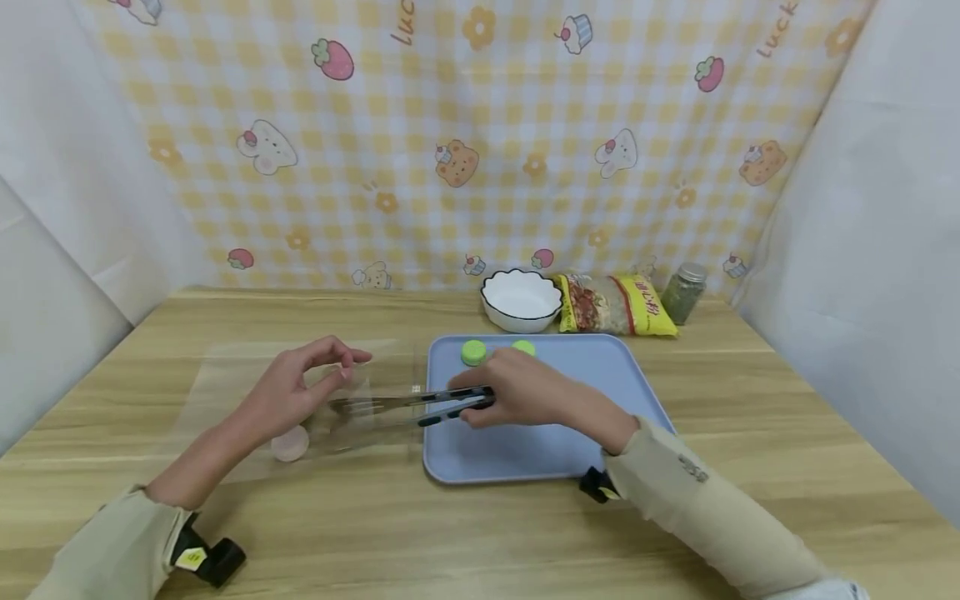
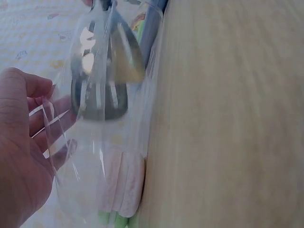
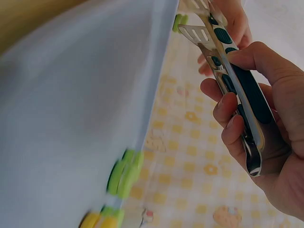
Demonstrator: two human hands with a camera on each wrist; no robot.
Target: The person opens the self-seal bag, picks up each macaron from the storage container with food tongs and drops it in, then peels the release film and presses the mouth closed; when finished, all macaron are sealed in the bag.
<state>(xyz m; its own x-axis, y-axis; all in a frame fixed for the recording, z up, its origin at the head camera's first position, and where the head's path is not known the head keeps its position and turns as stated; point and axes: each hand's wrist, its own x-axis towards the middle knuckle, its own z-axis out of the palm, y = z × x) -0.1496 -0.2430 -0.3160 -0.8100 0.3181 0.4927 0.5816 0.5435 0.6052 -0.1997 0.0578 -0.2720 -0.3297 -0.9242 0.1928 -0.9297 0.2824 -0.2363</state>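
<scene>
My left hand (image 1: 288, 390) pinches the edge of a clear plastic bag (image 1: 217, 375) between thumb and fingers, lifting its upper layer. My right hand (image 1: 528, 387) grips metal kitchen tongs (image 3: 251, 92) by their dark-inset handles. The tongs' slightly spread ends (image 2: 99, 97) reach into the bag, with nothing visible between them. A pale pink macaron (image 1: 290, 443) lies in the bag below my left hand; the left wrist view shows pink macarons (image 2: 126, 185) on edge with green beneath. Two green macarons (image 1: 473, 352) sit at the back of a blue tray (image 1: 600, 375), under my right forearm.
Behind the tray stand a white scalloped bowl (image 1: 521, 298), a yellow printed food packet (image 1: 618, 306) and a jar of dried herbs (image 1: 683, 293). A checked cloth (image 1: 420, 108) hangs behind the wooden table (image 1: 360, 533), with white cloth at both sides.
</scene>
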